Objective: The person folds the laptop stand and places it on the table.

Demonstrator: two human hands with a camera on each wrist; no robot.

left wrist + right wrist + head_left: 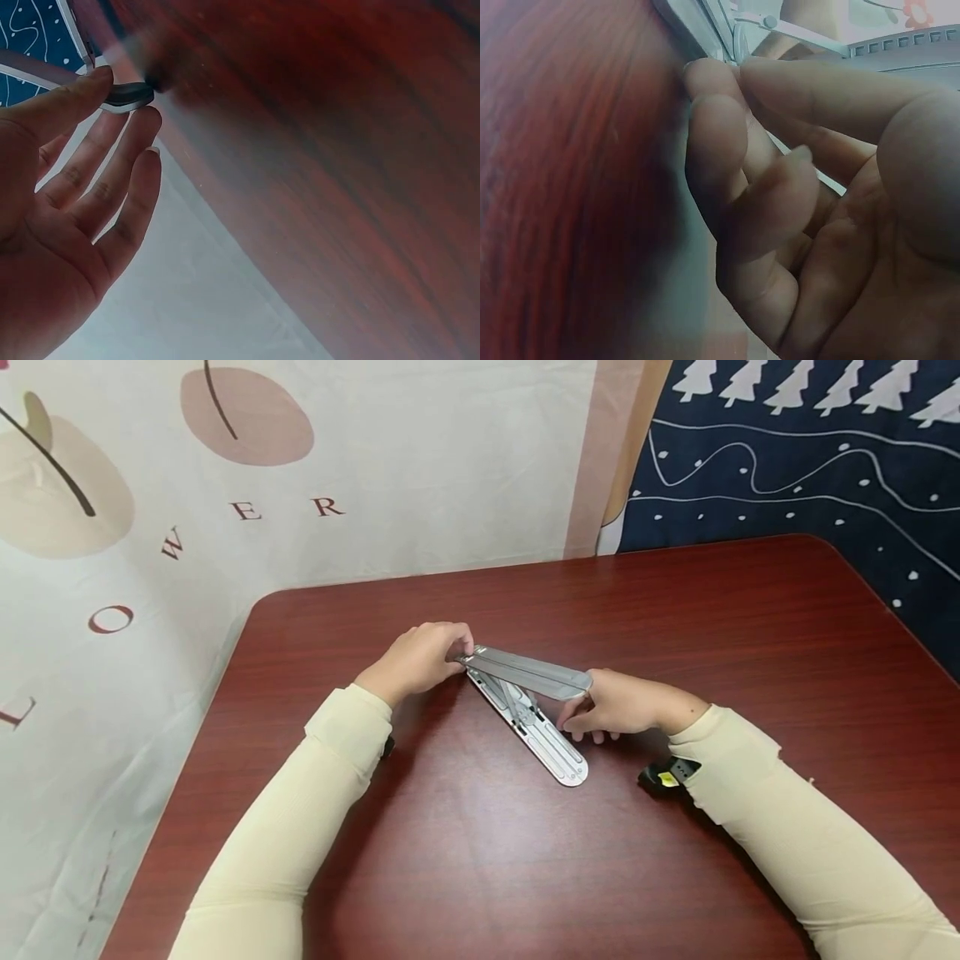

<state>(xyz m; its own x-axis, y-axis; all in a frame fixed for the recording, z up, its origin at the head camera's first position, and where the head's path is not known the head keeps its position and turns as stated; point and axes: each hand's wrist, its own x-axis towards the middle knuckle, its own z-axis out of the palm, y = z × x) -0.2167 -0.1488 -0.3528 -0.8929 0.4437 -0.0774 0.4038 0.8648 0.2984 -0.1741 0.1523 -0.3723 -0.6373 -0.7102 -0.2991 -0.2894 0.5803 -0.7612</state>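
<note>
A folding metal stand (532,673) is partly unfolded on the table, its grey upper panel raised at an angle over a silver base (551,752) with a rounded end. Thin struts (512,697) join the two parts. My left hand (416,664) pinches the hinged end, thumb on one side and fingers on the other, as the left wrist view shows. On the other side, my right hand (626,702) reaches under the raised panel. In the right wrist view its thumb and forefinger pinch close by a strut (802,34), the other fingers curled.
The stand lies on a dark red wooden table (465,860) with rounded corners. Behind it hang a pale printed cloth (450,460) and a navy cloth (750,510) with white trees. A black wrist strap (663,777) with a yellow mark sits under the right sleeve.
</note>
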